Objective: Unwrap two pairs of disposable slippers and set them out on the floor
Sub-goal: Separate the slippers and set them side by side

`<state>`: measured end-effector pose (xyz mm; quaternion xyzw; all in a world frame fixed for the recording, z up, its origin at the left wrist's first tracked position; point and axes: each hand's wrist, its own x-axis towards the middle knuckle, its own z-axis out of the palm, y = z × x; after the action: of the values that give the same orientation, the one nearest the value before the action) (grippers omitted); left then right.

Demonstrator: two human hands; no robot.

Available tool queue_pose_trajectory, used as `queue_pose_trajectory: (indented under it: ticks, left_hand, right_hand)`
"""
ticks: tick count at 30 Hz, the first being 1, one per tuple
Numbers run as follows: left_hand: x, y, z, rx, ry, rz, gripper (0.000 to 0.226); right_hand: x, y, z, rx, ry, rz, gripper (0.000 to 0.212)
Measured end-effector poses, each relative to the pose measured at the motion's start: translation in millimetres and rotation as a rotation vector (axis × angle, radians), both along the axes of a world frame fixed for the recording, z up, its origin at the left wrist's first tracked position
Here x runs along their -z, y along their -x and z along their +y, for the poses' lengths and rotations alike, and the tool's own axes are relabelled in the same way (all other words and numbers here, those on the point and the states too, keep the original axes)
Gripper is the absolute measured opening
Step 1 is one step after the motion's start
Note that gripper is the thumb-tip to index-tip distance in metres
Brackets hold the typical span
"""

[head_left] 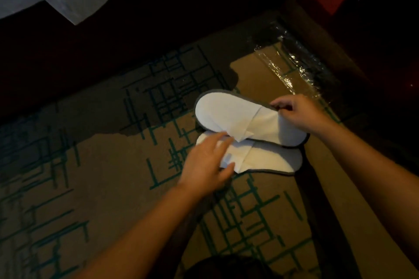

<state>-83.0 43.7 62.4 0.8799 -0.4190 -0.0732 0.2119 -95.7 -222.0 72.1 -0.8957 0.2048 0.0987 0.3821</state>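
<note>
While the right grip pinches the upper slipper, the left grip rests open on the lower slipper, on carpet.

Matt white cloth slippers with grey fabric edging, glossy clear plastic wrapper, matt patterned carpet

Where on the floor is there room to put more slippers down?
The carpet left of the left hand is bare, out to the dark bed edge. The strip near the person, between both forearms, is bare too. It is crowded around the two white slippers, and the clear wrapper lies beyond the right hand.
</note>
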Motion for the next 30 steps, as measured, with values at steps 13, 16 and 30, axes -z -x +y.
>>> queue_pose_trajectory:
  ticks: [13,16,30]
  left_hand:
    - [41.8,-66.0,-7.8,0.208,-0.681,0.148,0.109]
    - [42.6,-62.8,-6.9,0.166,-0.654,0.201,0.11]
    - [38.6,28.2,19.1,-0.113,-0.434,0.298,0.078]
  right_hand:
    - [26.1,76.4,85.5,-0.072,0.399,0.149,0.095]
    - [43.1,106.7,96.2,0.162,0.241,0.362,0.1]
    - [38.6,-3.8,55.4,-0.305,0.13,0.207,0.078]
